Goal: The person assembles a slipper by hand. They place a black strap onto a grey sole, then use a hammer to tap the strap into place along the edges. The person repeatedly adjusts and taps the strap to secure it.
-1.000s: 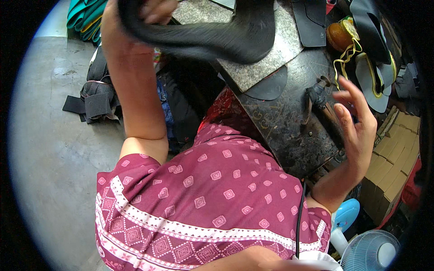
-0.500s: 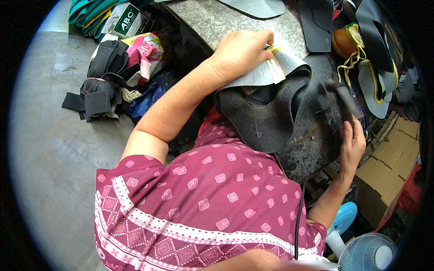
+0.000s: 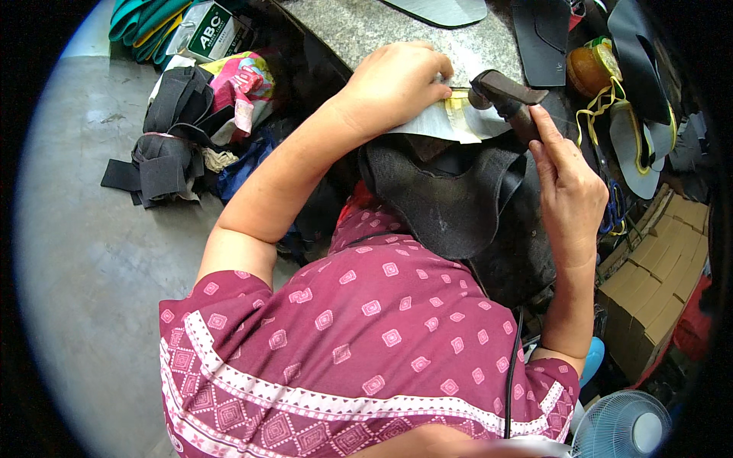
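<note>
My left hand [image 3: 397,80] presses flat on a pale paper pattern [image 3: 450,122] that lies over a black rubber sheet [image 3: 450,198] on the grey stone bench [image 3: 366,30]. My right hand [image 3: 569,195] grips the handle of a dark hammer [image 3: 508,95], whose head sits just right of my left fingers, over the yellowish edge of the pattern. The black sheet hangs off the bench toward my lap. What lies under my left palm is hidden.
Black sole cut-outs [image 3: 542,38] and sandal parts [image 3: 637,84] lie at the bench's far right beside an amber glue jar [image 3: 592,69]. Black straps and scraps [image 3: 164,145] pile on the floor at left. Cardboard boxes [image 3: 649,267] and a small fan [image 3: 622,427] stand at right.
My left hand brought the black sheet down from overhead and settled on the pattern. My right hand took up the hammer and raised it to the pattern's edge.
</note>
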Demonstrator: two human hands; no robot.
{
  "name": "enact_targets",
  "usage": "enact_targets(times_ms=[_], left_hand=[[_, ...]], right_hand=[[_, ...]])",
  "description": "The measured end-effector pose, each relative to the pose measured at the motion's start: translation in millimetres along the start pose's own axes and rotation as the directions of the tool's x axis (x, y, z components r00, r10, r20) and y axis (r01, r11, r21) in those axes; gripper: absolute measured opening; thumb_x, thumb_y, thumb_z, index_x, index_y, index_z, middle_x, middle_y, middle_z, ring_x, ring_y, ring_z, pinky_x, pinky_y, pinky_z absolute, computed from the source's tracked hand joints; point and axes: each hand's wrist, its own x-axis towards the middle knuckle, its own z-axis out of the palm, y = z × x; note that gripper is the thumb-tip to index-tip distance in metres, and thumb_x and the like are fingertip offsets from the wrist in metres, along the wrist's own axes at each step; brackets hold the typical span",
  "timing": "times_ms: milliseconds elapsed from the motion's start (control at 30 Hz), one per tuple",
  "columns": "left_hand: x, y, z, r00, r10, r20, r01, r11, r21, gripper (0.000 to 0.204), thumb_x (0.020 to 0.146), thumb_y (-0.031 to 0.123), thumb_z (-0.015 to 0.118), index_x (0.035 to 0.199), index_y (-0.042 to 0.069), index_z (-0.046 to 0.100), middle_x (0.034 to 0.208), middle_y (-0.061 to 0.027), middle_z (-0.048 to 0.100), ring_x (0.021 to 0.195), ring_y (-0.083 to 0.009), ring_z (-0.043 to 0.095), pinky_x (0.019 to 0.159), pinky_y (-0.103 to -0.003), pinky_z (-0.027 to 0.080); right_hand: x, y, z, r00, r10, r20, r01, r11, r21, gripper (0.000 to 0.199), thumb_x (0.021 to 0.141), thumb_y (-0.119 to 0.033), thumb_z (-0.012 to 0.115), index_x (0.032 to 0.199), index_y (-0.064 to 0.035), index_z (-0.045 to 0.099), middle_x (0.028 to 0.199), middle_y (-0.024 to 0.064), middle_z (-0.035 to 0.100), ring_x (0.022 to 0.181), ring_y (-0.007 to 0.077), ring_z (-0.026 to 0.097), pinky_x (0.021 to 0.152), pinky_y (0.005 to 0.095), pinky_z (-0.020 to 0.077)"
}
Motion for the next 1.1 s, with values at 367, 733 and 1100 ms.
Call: enact_targets(times_ms=[367,733,1100], left_hand=[[-0.8,6.3,11.6,0.999,-0.035,-0.008,0.035,0.998,-0.045,0.014,0.081,0.017,0.067,0.091,0.01,0.075,0.094,-0.0124,0.073,0.09,-0.0342,0.071,0.08,-0.047,0.056],[-17.6,7.7,15.4,0.943,0.278,-0.185,-0.264,0.96,0.097,0.008,0.082,0.014,0.07,0.09,0.012,0.068,0.088,-0.0047,0.061,0.086,-0.029,0.066,0.071,-0.041,0.054],[-18.5,4.8,25.1,0.93,0.294,-0.223,-0.293,0.955,0.037,0.013,0.082,0.009,0.07,0.094,0.01,0.063,0.09,-0.0067,0.06,0.086,-0.0291,0.066,0.07,-0.04,0.054]], right_hand=[[2.0,-0.8,-9.4,0.999,0.018,0.044,-0.014,0.997,-0.082,0.043,0.097,-0.026,0.066,0.14,-0.0347,0.062,0.081,0.0062,0.067,0.064,0.0237,0.067,0.056,0.0364,0.0533],[16.3,6.1,-15.4,0.983,0.173,0.061,-0.183,0.936,0.301,0.036,0.099,-0.027,0.065,0.135,-0.0333,0.067,0.109,0.0112,0.075,0.09,0.0191,0.075,0.077,0.0311,0.0556],[8.5,-6.2,-14.6,0.995,0.096,0.024,-0.099,0.985,0.142,0.037,0.1,-0.029,0.063,0.136,-0.0327,0.065,0.089,0.0096,0.072,0.074,0.0272,0.069,0.066,0.0365,0.0538]])
